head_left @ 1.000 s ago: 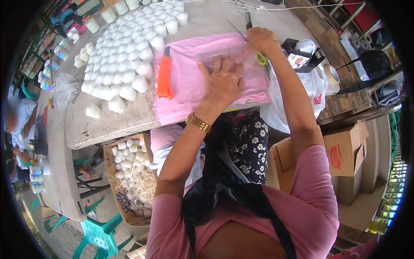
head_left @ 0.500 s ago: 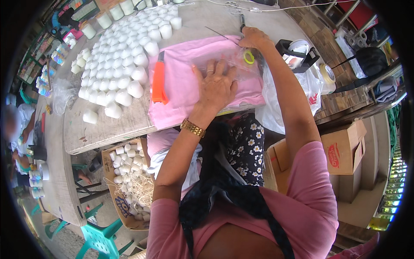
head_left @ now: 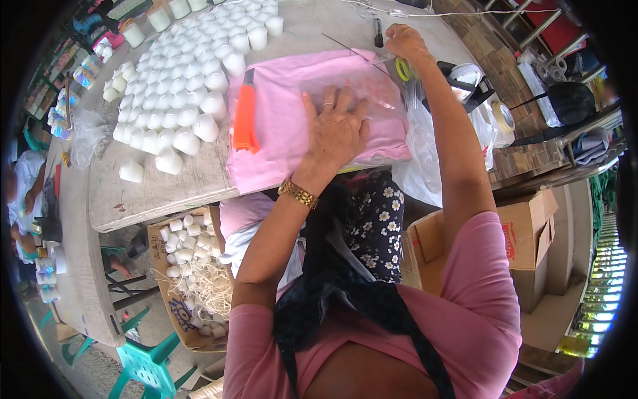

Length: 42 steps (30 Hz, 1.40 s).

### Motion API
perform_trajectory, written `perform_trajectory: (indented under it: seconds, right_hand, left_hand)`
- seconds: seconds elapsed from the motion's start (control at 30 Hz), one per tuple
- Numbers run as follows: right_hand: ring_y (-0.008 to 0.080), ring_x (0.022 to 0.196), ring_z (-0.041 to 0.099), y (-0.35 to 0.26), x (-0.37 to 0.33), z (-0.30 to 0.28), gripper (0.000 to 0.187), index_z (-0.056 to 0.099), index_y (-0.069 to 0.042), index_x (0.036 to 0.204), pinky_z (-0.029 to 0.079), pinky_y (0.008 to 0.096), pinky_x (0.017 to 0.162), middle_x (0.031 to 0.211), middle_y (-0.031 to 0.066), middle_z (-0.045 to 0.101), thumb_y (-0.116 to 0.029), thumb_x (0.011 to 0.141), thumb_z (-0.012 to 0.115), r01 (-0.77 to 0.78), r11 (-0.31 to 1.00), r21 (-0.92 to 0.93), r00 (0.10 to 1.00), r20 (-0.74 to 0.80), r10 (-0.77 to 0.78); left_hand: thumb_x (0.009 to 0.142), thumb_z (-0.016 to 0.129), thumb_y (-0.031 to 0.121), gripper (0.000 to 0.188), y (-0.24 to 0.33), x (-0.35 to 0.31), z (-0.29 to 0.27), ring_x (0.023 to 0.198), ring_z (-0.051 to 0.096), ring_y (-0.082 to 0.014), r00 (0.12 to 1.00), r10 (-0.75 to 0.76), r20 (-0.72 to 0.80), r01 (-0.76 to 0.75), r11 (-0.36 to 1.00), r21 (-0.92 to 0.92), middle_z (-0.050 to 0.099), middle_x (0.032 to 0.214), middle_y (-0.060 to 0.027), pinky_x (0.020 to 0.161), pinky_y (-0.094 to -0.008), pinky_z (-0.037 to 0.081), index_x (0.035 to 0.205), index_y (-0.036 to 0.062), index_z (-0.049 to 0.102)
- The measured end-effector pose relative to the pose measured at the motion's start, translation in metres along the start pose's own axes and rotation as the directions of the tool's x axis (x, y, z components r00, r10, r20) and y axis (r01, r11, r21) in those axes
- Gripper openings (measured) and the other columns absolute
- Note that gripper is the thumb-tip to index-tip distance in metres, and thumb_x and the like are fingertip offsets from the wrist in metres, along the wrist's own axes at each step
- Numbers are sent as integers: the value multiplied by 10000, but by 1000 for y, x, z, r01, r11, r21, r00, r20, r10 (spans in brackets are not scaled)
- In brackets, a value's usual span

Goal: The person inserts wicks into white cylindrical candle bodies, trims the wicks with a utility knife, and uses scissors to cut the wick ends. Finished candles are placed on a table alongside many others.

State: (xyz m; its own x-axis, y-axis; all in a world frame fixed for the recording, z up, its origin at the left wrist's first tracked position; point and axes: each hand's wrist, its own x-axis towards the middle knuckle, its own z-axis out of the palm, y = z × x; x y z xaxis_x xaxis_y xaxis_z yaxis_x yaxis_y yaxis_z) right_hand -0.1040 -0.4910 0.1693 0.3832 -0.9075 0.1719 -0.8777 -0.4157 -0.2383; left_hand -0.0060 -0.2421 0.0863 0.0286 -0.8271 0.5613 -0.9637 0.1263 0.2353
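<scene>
My left hand lies flat with its fingers spread, pressing a clear plastic sheet or bag onto a folded pink cloth. My right hand is at the far right of the cloth, fingers curled in; whether anything is in them is hidden. Just left of it lies a black marker-like pen, apart from the fingers. Below it is a yellow-green ring handle, perhaps of scissors, beside a thin dark rod. An orange tool, perhaps a heat sealer or cutter, rests on the cloth's left side.
Rows of white candles cover the table's left part. A black tape dispenser and a white plastic bag are at the right. Below stand a box of white pieces and strings, another cardboard box and a green chair.
My right hand has moved a little right and farther away, off the pen. The ring handle has shifted right and away too. My left hand stays flat on the plastic.
</scene>
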Motion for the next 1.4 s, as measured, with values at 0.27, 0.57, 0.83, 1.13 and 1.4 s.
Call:
perform_trajectory:
  seconds: [0.27, 0.57, 0.83, 1.13, 1.4]
  right_hand:
    - [370, 1003, 606, -4, 31, -29, 410, 549, -51, 1125, 468, 420, 892, 1041, 229, 630, 46, 744, 433, 370, 918, -143, 854, -338, -397]
    - [327, 1084, 599, -49, 15, -8, 399, 598, -100, 1147, 490, 396, 897, 1145, 178, 624, -110, 749, 570, 339, 910, -240, 941, 94, -325]
    - [309, 1047, 623, -39, -13, -10, 366, 619, -152, 1135, 510, 406, 874, 1101, 141, 653, -132, 771, 588, 230, 892, -389, 963, -42, -267]
    - [328, 911, 657, -65, -52, -46, 278, 671, -143, 1087, 506, 417, 810, 957, 163, 686, -204, 848, 543, 303, 944, -129, 915, -237, -326]
    - [282, 791, 656, -124, -127, -50, 246, 681, -83, 1038, 493, 360, 752, 864, 174, 686, -230, 881, 562, 524, 783, 334, 850, -262, -457]
  left_hand:
    - [946, 394, 393, 429, 10, 48, 21, 1313, 354, -363, 977, -11, 213, 9, 1000, 10, 425, 1398, -126, 1014, -722, 124, 1296, 179, 522]
    - [938, 417, 386, 418, -20, 89, 43, 1322, 351, -318, 974, 99, 202, -116, 991, 70, 431, 1405, -71, 1010, -752, 49, 1293, 196, 527]
    - [816, 613, 260, 317, -8, 45, -12, 1193, 457, -291, 999, -50, -11, 51, 984, 168, 542, 1234, -92, 1005, -755, 96, 1096, 116, 652]
    - [785, 656, 166, 332, -35, -61, -106, 1084, 533, -344, 941, -238, -242, 269, 958, 102, 569, 1173, -130, 1012, -636, 290, 1107, 86, 650]
    - [749, 661, 163, 384, -67, -67, -81, 1028, 529, -364, 890, -328, -316, 417, 866, 275, 518, 1079, -170, 950, -687, 309, 1126, 111, 614]
